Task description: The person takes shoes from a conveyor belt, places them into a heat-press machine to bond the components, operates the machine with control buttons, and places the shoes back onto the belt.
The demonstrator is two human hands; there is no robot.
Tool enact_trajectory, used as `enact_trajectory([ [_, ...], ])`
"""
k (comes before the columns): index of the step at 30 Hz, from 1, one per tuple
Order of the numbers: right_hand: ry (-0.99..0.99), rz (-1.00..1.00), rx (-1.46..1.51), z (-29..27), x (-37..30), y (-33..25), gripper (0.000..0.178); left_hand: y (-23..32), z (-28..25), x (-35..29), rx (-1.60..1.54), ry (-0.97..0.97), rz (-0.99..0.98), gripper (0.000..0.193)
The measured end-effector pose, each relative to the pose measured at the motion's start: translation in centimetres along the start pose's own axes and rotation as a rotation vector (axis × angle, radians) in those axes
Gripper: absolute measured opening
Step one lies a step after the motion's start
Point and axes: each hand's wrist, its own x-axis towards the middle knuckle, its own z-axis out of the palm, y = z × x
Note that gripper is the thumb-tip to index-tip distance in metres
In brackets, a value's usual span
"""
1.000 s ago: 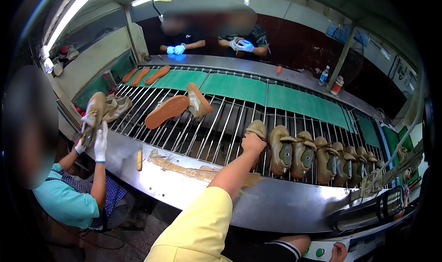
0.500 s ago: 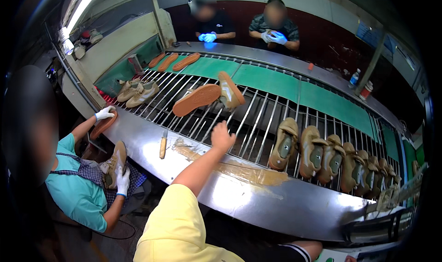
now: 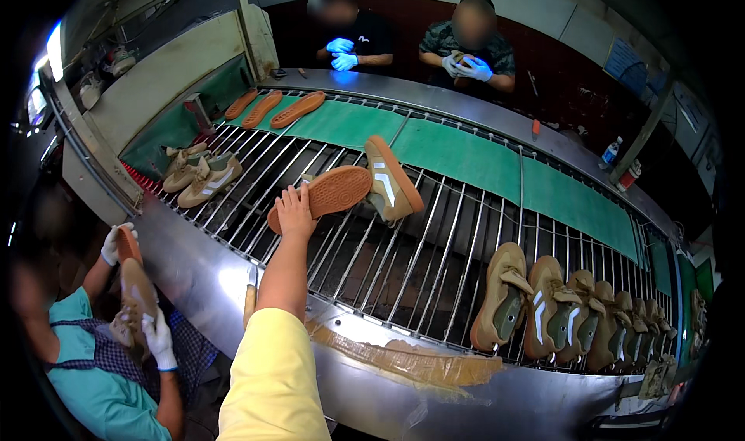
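My left hand (image 3: 296, 211) reaches over the roller conveyor, its fingers closed over the near left end of a tan shoe. That shoe lies on its side, its brown rubber sole (image 3: 341, 190) turned toward me and hiding most of the upper. Against its right end leans a second tan shoe (image 3: 392, 179) with white stripes, tipped up on the rollers. My yellow-sleeved arm comes up from the lower edge. My right hand is out of view.
A knife (image 3: 251, 294) lies on the metal edge (image 3: 194, 247) beside my forearm. Several tan shoes (image 3: 500, 297) line the right. Another pair (image 3: 209, 181) and loose soles (image 3: 299, 109) sit far left. A co-worker (image 3: 101, 363) at left holds a shoe and sole; two others work across.
My left hand has moved left from bare rollers onto the shoe lying on its side. The co-worker at left has brought the sole and shoe together. The view has shifted.
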Motion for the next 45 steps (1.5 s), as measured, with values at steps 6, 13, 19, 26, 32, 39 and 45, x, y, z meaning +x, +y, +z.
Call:
enact_trajectory([
  [6, -0.044, 0.033, 0.106, 1.7, -0.6, -0.7, 0.022, -0.8, -1.2, -0.1, -0.025, 0.006, 0.11, 0.091],
  [13, 0.026, -0.116, -0.102, 3.7, -1.3, 0.8, 0.023, -2.0, -12.8, -6.8, -0.324, -0.084, 0.044, 0.084],
  [19, -0.209, -0.318, -0.512, 13.3, -11.5, -4.4, 0.016, -4.7, -16.8, -21.0, -1.454, -0.358, 0.012, 0.089],
  [26, -0.62, -0.087, 0.299, 20.5, -17.7, -3.6, 0.037, 2.4, -18.5, -40.7, -2.499, -1.696, -0.186, 0.076],
  [32, -0.891, 0.025, 0.798, 23.5, -19.3, -8.6, 0.076, 15.0, -31.0, -46.1, -2.228, -2.557, 0.357, 0.082],
  [39, -0.51, 0.171, 1.398, 17.2, -21.0, -10.0, 0.065, 19.5, -33.4, -46.2, -1.049, -1.267, 1.179, 0.029],
  [45, -0.446, 0.325, 1.368, 10.9, -21.2, -4.1, 0.063, 18.6, -36.0, -50.2, -1.862, -1.365, 1.045, 0.046],
])
